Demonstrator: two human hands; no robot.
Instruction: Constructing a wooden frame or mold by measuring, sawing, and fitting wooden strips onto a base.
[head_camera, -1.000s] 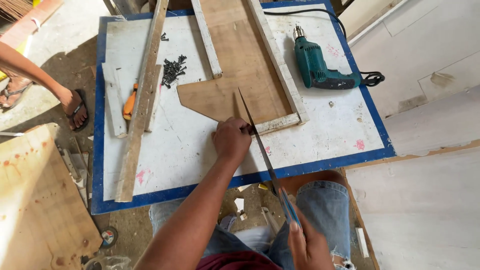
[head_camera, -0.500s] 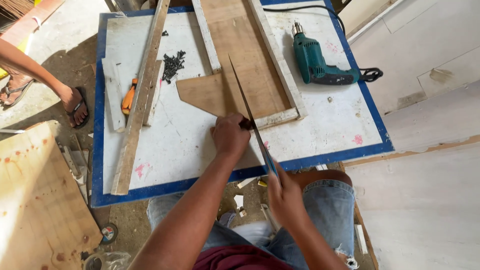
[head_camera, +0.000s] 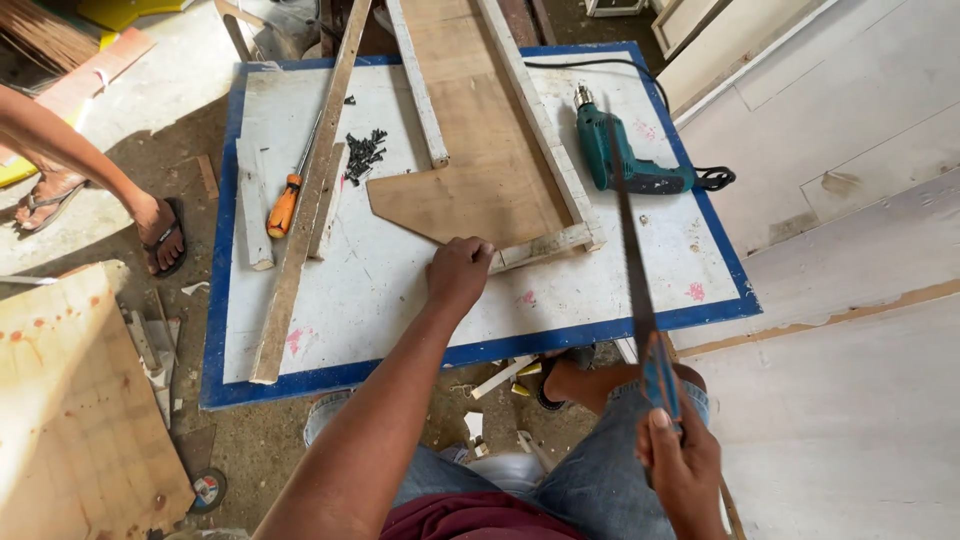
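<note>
Here the left hand (head_camera: 458, 272) presses flat on the near edge of the plywood panel (head_camera: 480, 180), which lies on the white table (head_camera: 400, 300) inside a pale wooden frame (head_camera: 545, 243). The right hand (head_camera: 682, 462) is closed around the blue handle of a handsaw (head_camera: 632, 250), its blade lifted above the frame's right corner and not touching wood. No fresh cut shows there, so the sawing looks barely begun. A teal drill (head_camera: 615, 155), screwdriver (head_camera: 285, 205) and dark screws (head_camera: 363, 152) lie nearby.
</note>
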